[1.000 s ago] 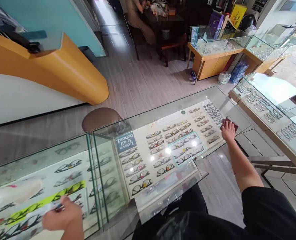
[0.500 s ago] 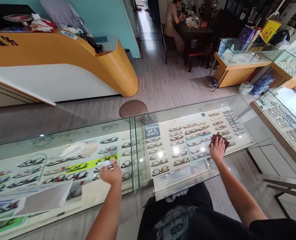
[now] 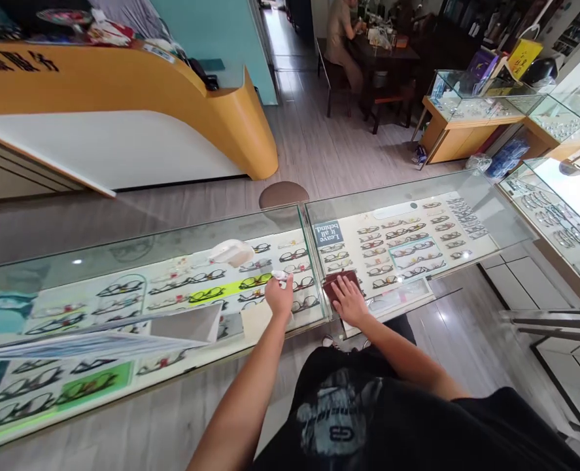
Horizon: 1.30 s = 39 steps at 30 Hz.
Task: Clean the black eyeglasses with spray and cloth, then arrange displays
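My left hand (image 3: 280,297) is closed around a small white object (image 3: 280,275) that looks like a spray nozzle; the rest of it is hidden by my fingers. It is over the left glass display case (image 3: 182,239), near its right end. My right hand (image 3: 349,301) lies flat with fingers stretched on a dark red cloth (image 3: 333,285), pressing it onto the glass top. This cloth is at the left end of the right display case (image 3: 397,190), beside the seam. Under the glass are rows of eyeglasses (image 3: 260,280) and a "Leave it all behind" card (image 3: 327,232).
On the left case lie a pale rounded object (image 3: 231,252) and a grey-white folder or paper stack (image 3: 186,325). Behind the cases stand a brown round stool (image 3: 284,194) and an orange counter (image 3: 240,124). Farther back, a person (image 3: 341,33) sits at a dark table.
My right hand has slid the cloth left across the glass, from the right part of the case to the seam. My left hand keeps its white object. The view has shifted left.
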Each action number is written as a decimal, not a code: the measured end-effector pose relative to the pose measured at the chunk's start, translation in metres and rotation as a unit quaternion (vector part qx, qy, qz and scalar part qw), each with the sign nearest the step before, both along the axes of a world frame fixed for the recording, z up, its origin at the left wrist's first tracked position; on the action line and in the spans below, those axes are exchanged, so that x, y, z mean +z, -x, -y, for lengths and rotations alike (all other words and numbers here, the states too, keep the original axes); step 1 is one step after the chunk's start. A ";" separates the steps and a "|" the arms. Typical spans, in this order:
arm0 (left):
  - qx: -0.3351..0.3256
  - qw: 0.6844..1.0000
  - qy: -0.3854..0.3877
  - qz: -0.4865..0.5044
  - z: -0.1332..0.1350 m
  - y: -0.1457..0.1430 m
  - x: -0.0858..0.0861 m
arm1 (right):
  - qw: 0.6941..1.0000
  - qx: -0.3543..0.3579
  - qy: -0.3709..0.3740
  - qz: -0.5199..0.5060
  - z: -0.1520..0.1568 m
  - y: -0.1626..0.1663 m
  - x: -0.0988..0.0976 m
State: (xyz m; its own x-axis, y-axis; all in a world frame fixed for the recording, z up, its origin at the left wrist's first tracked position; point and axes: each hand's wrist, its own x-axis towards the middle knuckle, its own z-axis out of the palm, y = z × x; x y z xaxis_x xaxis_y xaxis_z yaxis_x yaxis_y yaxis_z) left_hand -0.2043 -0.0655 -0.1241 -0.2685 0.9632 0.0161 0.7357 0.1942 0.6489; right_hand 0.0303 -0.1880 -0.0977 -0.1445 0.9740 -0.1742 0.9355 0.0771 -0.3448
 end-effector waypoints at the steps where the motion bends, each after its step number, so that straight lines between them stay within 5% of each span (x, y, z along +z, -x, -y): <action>1: -0.010 1.000 0.005 0.004 0.001 0.001 0.000 | 0.999 -0.046 0.007 0.015 0.004 -0.023 0.004; 7: -0.052 0.998 0.019 0.021 0.008 0.003 0.007 | 0.919 -0.375 0.040 0.114 0.052 -0.176 0.033; 11: -0.061 0.997 0.024 0.027 0.008 0.000 0.010 | 0.896 -0.423 0.043 0.128 0.055 -0.208 0.031; 17: -0.061 0.997 0.042 0.019 0.004 -0.006 0.010 | 0.965 -0.249 0.018 0.085 0.002 -0.108 -0.009; 22: -0.069 0.996 0.051 0.026 0.002 -0.007 0.012 | 0.997 -0.073 0.000 0.039 -0.010 -0.016 -0.024; 28: -0.057 0.996 0.020 0.072 0.010 -0.012 0.024 | 0.999 -0.019 -0.022 0.031 -0.003 -0.015 -0.025; 33: 0.021 0.994 -0.060 0.089 0.068 0.026 0.054 | 0.997 -0.033 -0.065 -0.033 -0.036 -0.025 0.002; 36: 0.147 0.980 -0.122 0.055 0.102 0.079 0.081 | 0.995 -0.015 -0.078 -0.056 -0.094 -0.001 0.036; 39: 0.257 0.955 -0.147 0.012 0.105 0.134 0.104 | 0.995 0.051 -0.067 -0.055 -0.168 0.053 0.068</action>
State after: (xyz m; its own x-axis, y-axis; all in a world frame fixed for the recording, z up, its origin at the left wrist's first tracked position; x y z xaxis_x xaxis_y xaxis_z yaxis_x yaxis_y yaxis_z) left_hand -0.3386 -0.1708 -0.0206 -0.7082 0.6591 0.2532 0.5768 0.3332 0.7458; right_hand -0.0231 -0.0198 -0.0299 -0.2550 0.9667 -0.0205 0.8773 0.2224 -0.4252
